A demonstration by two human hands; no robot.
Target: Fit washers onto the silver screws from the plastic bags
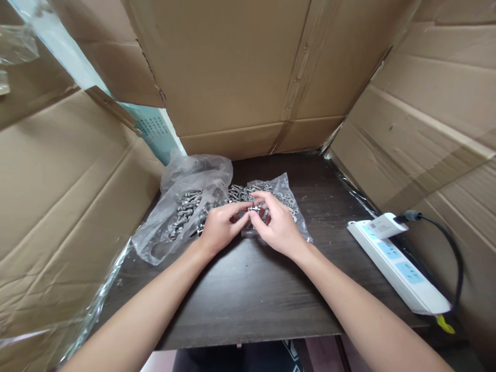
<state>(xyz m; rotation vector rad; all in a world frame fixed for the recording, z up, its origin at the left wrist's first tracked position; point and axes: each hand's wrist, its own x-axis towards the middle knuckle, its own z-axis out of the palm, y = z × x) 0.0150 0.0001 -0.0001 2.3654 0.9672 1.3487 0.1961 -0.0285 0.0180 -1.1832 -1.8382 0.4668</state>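
My left hand (pixel 220 226) and my right hand (pixel 276 223) meet over the middle of a dark wooden table (pixel 248 299). Both pinch a small metal bolt (pixel 254 208) between their fingertips. Under and behind the hands lie two clear plastic bags: a large one (pixel 182 212) on the left holding several silvery bolts, and a smaller one (pixel 284 194) on the right with small metal parts. A heap of loose bolts (pixel 238 192) shows between the bags.
Cardboard walls stand at the left (pixel 65 206), back (pixel 240 77) and right (pixel 426 129) of the table. A white power strip (pixel 399 268) with a plugged-in adapter and a black cable (pixel 453 248) lies at the right edge.
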